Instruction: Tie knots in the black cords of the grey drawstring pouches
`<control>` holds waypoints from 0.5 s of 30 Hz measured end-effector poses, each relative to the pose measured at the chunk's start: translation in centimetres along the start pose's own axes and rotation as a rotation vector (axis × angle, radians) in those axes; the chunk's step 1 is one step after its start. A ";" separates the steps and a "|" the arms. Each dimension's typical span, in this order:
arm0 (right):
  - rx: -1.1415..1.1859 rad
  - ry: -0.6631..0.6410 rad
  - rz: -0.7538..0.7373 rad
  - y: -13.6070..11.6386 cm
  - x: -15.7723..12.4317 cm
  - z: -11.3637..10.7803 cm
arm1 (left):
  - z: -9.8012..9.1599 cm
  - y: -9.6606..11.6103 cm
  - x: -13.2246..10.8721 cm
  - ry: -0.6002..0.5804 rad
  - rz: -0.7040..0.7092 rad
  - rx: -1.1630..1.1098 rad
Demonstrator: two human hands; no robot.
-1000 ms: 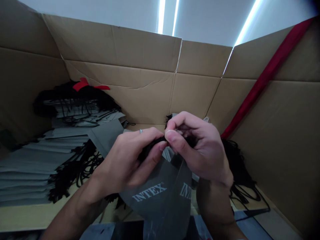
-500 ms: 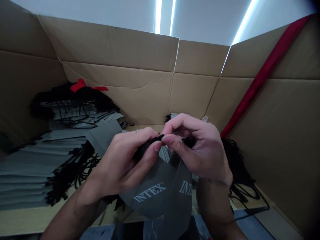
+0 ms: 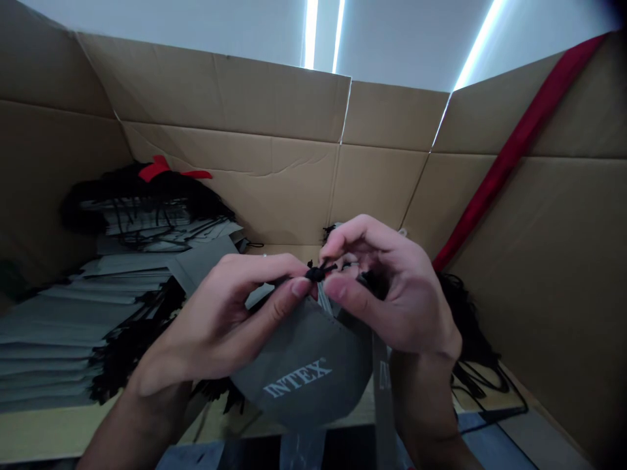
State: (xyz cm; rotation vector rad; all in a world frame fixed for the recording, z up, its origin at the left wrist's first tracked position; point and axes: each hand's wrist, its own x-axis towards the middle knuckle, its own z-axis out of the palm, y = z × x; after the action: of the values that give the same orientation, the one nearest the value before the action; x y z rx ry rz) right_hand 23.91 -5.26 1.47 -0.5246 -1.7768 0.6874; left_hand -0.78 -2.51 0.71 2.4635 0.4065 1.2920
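Note:
A knotted black cord (image 3: 316, 274) sits at the top of a grey fabric bag (image 3: 294, 388) printed INTEX. My left hand (image 3: 220, 320) pinches the cord just beside the knot, between thumb and forefinger. At the knot's other side is my right hand (image 3: 401, 294), its thumb and forefinger slightly apart around a short cord end. Its other fingers curl over more black cord, partly hidden. The bag hangs below both hands, and a narrow grey strip (image 3: 383, 391) with part of a white print hangs by my right wrist.
Stacked grey bags (image 3: 73, 320) with black cords fill the left side, and a further pile carries a red strip (image 3: 155, 168). On the right lies a heap of black cord (image 3: 460, 313). Cardboard walls (image 3: 235, 150) surround the table, with a dark red band (image 3: 519, 143) along the right one.
My right thumb and forefinger have parted and moved slightly off the cord, leaving the knot visible. The bag's second printed part has swung right and turned edge-on.

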 end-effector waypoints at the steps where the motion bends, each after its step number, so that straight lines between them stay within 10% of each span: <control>1: 0.011 -0.024 -0.002 0.1 0.1 0.0 | 0.0 0.0 0.0 0.006 0.013 -0.011; 15: 0.271 -0.209 0.009 0.4 1.2 0.2 | -0.3 0.7 0.3 -0.116 -0.044 -0.102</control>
State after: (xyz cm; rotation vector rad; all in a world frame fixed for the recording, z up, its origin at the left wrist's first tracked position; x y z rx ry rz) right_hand 23.35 -4.25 1.94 -0.2847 -1.8361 1.0012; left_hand -0.77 -2.99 1.38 2.4163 0.3542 1.1174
